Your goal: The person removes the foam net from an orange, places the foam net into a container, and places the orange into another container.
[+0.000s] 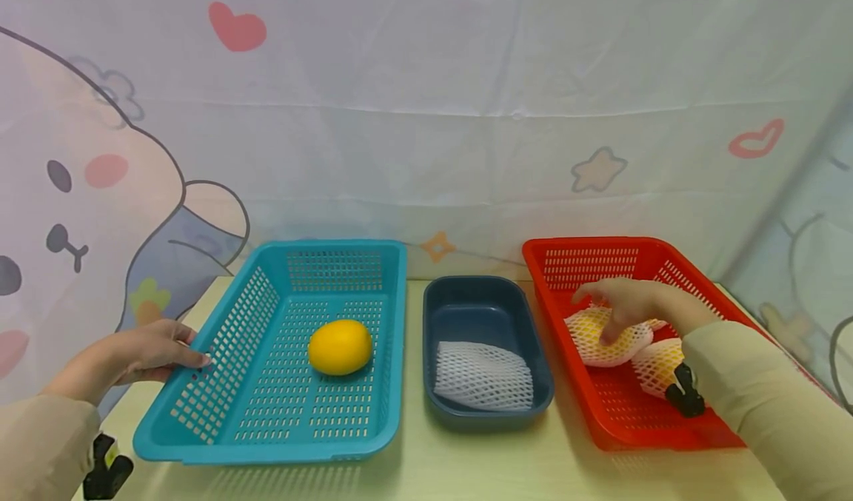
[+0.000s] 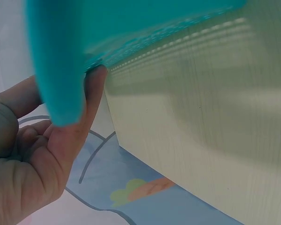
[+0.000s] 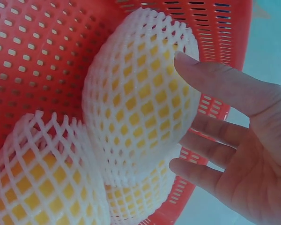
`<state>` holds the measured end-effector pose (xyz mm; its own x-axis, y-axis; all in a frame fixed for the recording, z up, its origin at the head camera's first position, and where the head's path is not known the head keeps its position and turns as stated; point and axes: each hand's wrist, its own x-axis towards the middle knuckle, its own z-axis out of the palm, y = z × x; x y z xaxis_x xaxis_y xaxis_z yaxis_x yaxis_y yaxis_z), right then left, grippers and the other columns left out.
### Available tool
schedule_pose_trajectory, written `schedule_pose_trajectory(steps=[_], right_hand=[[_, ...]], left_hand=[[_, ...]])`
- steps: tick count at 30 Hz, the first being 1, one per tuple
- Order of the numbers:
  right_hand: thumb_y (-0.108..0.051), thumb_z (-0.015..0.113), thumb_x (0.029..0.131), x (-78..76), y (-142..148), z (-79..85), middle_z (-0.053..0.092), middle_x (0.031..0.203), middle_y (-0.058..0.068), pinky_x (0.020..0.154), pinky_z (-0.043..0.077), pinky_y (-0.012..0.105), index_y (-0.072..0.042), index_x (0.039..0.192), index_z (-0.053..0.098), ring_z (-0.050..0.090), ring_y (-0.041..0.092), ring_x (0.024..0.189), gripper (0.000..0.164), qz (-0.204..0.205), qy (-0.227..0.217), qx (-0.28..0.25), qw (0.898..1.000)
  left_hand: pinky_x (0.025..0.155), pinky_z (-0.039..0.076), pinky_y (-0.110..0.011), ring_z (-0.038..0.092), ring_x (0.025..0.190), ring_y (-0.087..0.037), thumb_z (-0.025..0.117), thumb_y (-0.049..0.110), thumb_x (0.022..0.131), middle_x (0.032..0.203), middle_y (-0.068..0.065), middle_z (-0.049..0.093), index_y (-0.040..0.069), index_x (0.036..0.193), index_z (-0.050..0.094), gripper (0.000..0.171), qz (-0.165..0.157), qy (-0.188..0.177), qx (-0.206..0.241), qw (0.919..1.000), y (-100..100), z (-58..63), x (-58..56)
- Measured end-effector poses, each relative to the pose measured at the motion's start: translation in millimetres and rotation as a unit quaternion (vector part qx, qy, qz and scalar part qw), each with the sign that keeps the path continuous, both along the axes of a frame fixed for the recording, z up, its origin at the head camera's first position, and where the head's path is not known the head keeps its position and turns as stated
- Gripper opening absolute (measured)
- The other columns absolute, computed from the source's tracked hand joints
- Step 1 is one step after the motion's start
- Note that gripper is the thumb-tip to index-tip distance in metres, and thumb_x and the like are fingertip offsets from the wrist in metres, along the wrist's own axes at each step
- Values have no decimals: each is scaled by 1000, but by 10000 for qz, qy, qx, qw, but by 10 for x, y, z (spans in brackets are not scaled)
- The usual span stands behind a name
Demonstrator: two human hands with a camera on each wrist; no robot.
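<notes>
My left hand (image 1: 149, 349) grips the left rim of a turquoise plastic basket (image 1: 266, 453), thumb and fingers on either side of it in the left wrist view. One bare yellow mango (image 1: 340, 347) lies inside that basket. Over at the right, my right hand (image 1: 626, 301) reaches into a red basket (image 1: 620, 440). Its thumb tip lies against a mango in a white foam net (image 3: 140, 98), with the other fingers spread along the fruit's side. Two more netted fruits, one at lower left (image 3: 47, 187) and one underneath (image 3: 143, 197), lie beside it in the right wrist view.
Between the two baskets stands a dark blue tray (image 1: 480, 417) holding a loose white foam net (image 1: 483, 375). The pale wooden table (image 1: 466, 464) ends at a printed cloth backdrop (image 1: 453, 116). Both baskets have raised perforated walls.
</notes>
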<state>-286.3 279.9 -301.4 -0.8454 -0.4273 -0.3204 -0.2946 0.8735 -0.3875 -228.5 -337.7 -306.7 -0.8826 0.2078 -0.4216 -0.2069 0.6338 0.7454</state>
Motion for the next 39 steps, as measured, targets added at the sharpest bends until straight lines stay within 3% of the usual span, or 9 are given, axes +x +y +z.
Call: schedule_pose_trajectory(steps=[13, 28, 39], right_hand=[[-23, 85, 61, -2, -3, -105, 51, 126, 15, 84, 48, 55, -18, 128, 55, 43, 40, 114, 74, -60, 147, 413, 9990], [-19, 87, 56, 11, -3, -257, 47, 130, 22, 74, 54, 49, -14, 134, 49, 40, 44, 115, 86, -104, 301, 422, 9986], [-17, 89, 54, 27, 24, -342, 45, 126, 25, 76, 53, 52, -12, 137, 41, 42, 47, 112, 96, -120, 426, 427, 9981]], left_hand=[[72, 56, -41, 68, 81, -29, 58, 1, 89, 87, -12, 67, -18, 103, 47, 26, 51, 11, -119, 9999, 0, 13, -1], [73, 56, -41, 68, 81, -29, 59, 2, 89, 87, -11, 66, -18, 105, 46, 29, 77, -19, -96, 9999, -8, 19, 6], [73, 56, -41, 68, 81, -28, 59, 2, 89, 86, -11, 66, -18, 105, 45, 29, 134, -40, -85, 9999, 7, 14, 7]])
